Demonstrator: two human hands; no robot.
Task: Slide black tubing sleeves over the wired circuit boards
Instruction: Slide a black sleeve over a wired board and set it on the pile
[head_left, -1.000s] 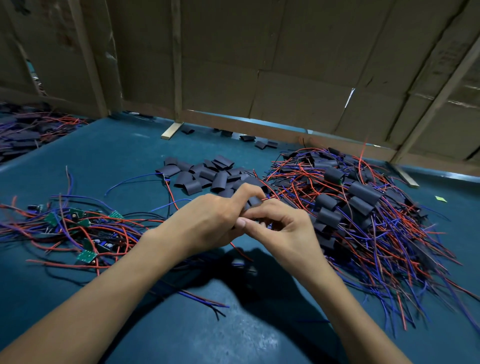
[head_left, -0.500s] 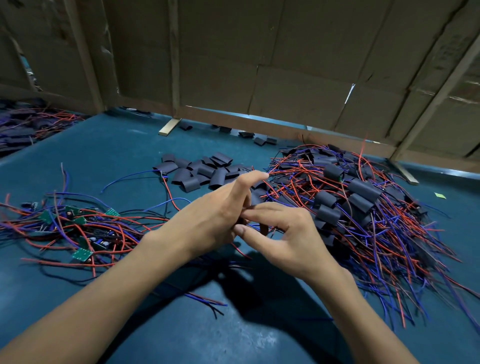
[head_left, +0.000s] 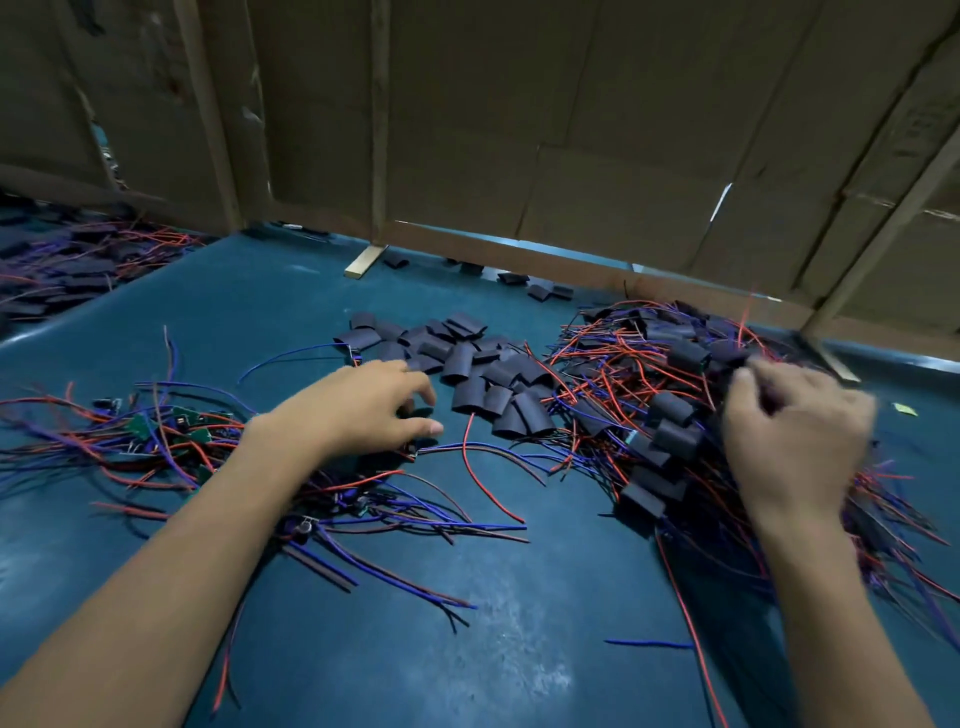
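Loose black tubing sleeves (head_left: 470, 366) lie heaped at the table's middle. A tangle of bare green circuit boards (head_left: 182, 426) with red and blue wires spreads to the left. At the right sits the pile of sleeved boards (head_left: 670, 410). My left hand (head_left: 363, 410) hovers low between the bare boards and the sleeves, fingers loosely spread, gripping nothing I can see. My right hand (head_left: 795, 431) is blurred over the sleeved pile, fingers curled round a dark sleeved board at its fingertips.
The blue table (head_left: 519, 634) is walled at the back by cardboard panels (head_left: 571, 156). Another heap of wired parts (head_left: 62, 260) lies far left. A wooden block (head_left: 363, 262) and stray sleeves sit by the back wall. A blue wire scrap (head_left: 649, 644) lies near the front.
The hands, joined at the centre over one piece, have parted. My right hand swung right onto the sleeved pile; my left hand dropped forward toward the loose sleeves and bare boards.
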